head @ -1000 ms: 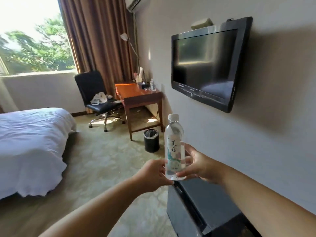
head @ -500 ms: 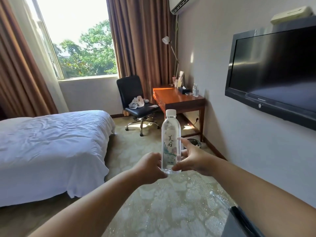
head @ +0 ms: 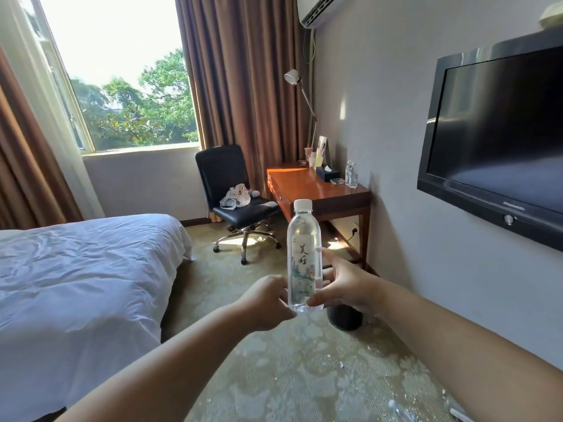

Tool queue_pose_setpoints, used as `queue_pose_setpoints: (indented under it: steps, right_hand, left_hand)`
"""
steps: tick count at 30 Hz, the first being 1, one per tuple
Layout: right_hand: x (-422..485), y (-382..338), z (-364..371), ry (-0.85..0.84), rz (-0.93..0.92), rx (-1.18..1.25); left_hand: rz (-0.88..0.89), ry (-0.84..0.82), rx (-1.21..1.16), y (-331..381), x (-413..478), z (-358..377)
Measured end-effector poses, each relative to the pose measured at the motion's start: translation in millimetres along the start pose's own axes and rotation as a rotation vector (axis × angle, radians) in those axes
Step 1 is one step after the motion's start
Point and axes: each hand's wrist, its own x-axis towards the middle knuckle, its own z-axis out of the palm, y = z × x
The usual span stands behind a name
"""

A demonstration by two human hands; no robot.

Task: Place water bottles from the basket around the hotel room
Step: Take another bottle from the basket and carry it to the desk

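Holding: left hand (head: 268, 300) and right hand (head: 344, 287) both curl their fingers round the lower part of the water bottle (head: 304, 257).
Bottle: upright in the air over the carpet (head: 289, 376), white cap on (label faces the camera).
Behind right hand: dark bin (head: 345, 319), partly hidden.
Farther back: desk (head: 307, 187) with two small bottles (head: 351, 175) near its right edge; office chair (head: 234, 190) beside it.
Sides: bed (head: 76, 263) left, television (head: 499, 141) right.
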Motion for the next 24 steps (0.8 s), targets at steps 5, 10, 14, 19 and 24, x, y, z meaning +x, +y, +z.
queue_pose_setpoints:
  steps: [5, 10, 14, 19, 24]
  right_hand:
    - [77.8, 2.1, -89.3, 0.036, 0.005, -0.036]
    - [150.1, 5.7, -152.3, 0.063, 0.019, -0.059]
    - [205.1, 15.2, -185.0, 0.109, 0.039, -0.062]
    - [283.3, 28.9, -213.7, 0.151, 0.063, -0.054]
    - [379.7, 22.9, -235.9, 0.203, 0.085, -0.069]
  left_hand:
    - [0.020, -0.015, 0.004, 3.2, 119.3, -14.2]
    - [0.017, -0.026, -0.015, 0.4, 211.9, -30.4]
    - [0.035, -0.063, 0.005, -16.6, 274.7, -45.3]
    - [0.067, -0.098, 0.020, -52.9, 353.2, -66.5]
    - [0.088, -0.126, 0.031, -101.2, 448.2, -109.4]
